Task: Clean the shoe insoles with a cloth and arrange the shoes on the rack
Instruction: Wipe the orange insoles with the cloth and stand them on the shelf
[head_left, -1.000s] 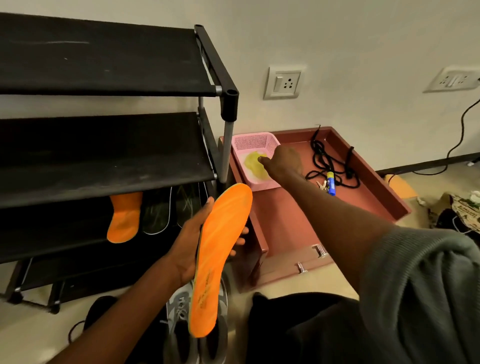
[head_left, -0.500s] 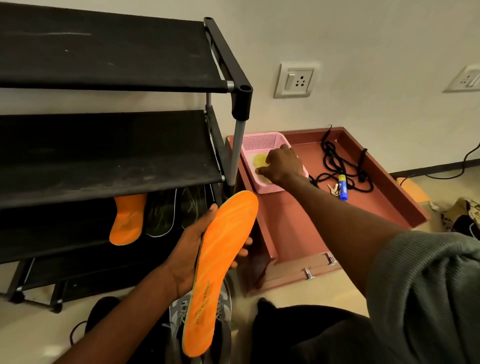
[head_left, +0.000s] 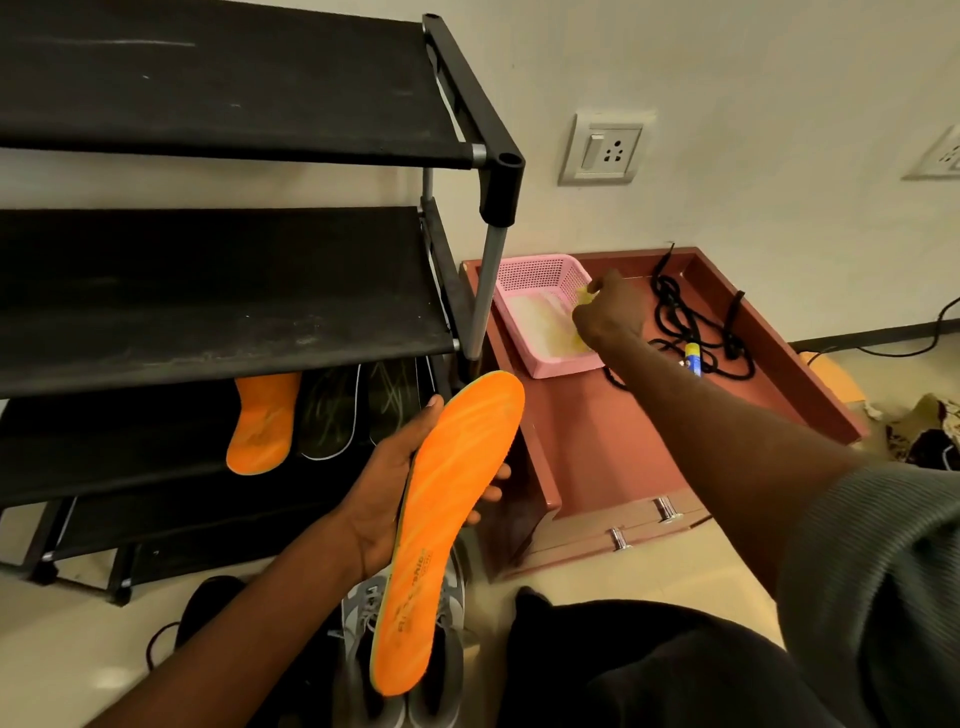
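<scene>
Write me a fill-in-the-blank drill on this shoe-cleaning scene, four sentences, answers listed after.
1. The left hand holds an insole coloured ______.
2. The right hand pinches a yellow cloth at a basket coloured ______.
3. A second orange insole lies on the rack, on its ______ shelf counting from the top.
4. The basket sits in a reddish-brown tray beside a tangled black ______.

Answers: orange; pink; third; cord
</scene>
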